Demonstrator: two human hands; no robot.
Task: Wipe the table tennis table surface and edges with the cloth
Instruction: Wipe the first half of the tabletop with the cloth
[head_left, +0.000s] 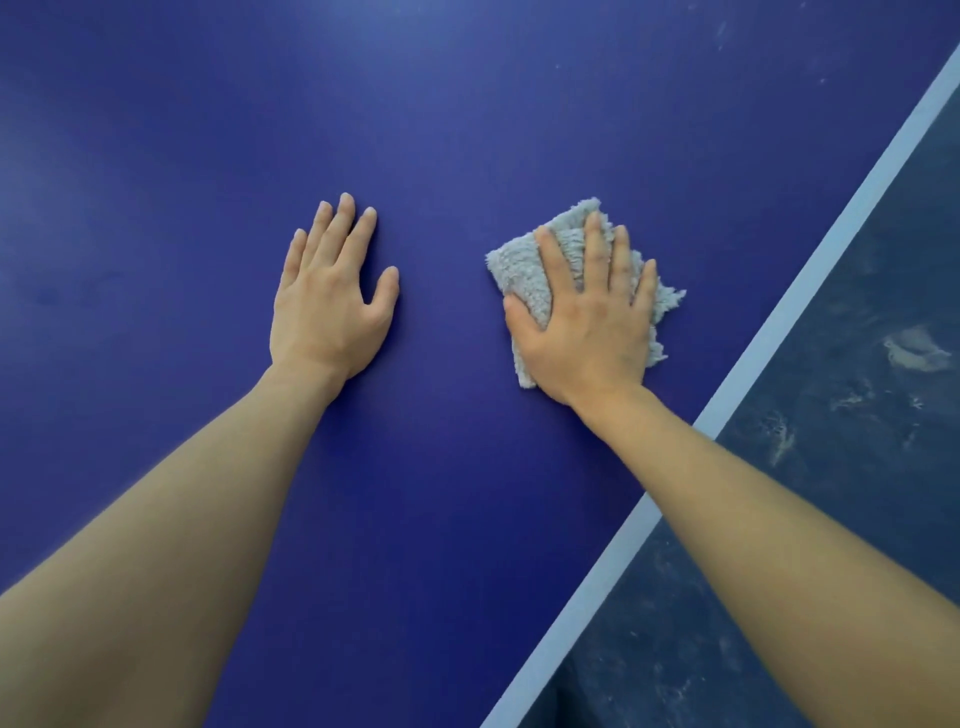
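2 bare forearms ran up from the bottom corners, with no sleeve showing on either. The left hand (332, 306) and right hand (587, 332) each showed 5 slim fingers with short, plain nails and smooth knuckles.

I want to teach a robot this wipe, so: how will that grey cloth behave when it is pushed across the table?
The cloth looks floppy: it lies crumpled, with uneven edges, under the flat right hand. Its shaggy pile probably drags on the smooth blue table, so it may bunch unless pressed evenly. It is likely light.
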